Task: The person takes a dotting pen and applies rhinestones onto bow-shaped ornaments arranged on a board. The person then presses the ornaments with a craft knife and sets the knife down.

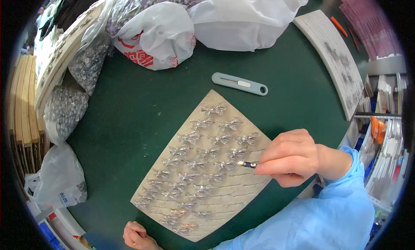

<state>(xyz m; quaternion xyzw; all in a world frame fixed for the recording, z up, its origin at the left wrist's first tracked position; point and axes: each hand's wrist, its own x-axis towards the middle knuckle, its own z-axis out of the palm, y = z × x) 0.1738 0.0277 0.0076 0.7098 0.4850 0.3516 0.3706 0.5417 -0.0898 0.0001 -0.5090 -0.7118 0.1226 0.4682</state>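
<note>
- A beige slotted board (235,200) lies on a dark green table (116,129), set at a slant with one corner pointing away from the person. It is the landmark for every place below.
- Sparkling silver bows (209,151) sit in rows on the board, from its far corner down to its near edge. A few bows near that edge look coppery. Bare slots show along the board's right side.
- The right hand (292,158), in a light blue sleeve (315,217), is above the board's right edge. Its fingers pinch a small dark stick (248,164) with a pale tip, which points at the bows and ends just beside one; whether they touch is unclear.
- The left hand (137,235) is near the board's lower left edge, fingers curled into a loose fist. Whether it holds anything cannot be told.
- A pale blue-grey box cutter (233,81) lies just beyond the board's far corner.
- Well beyond the board are a white bag with red print (158,38) and a larger white bag (246,23).
- Left of the board, clear bags of small shiny pieces (67,109) stand above a crumpled white bag (60,176).
- Right of and beyond the board is a curved white panel (322,36) carrying small silvery pieces.
</note>
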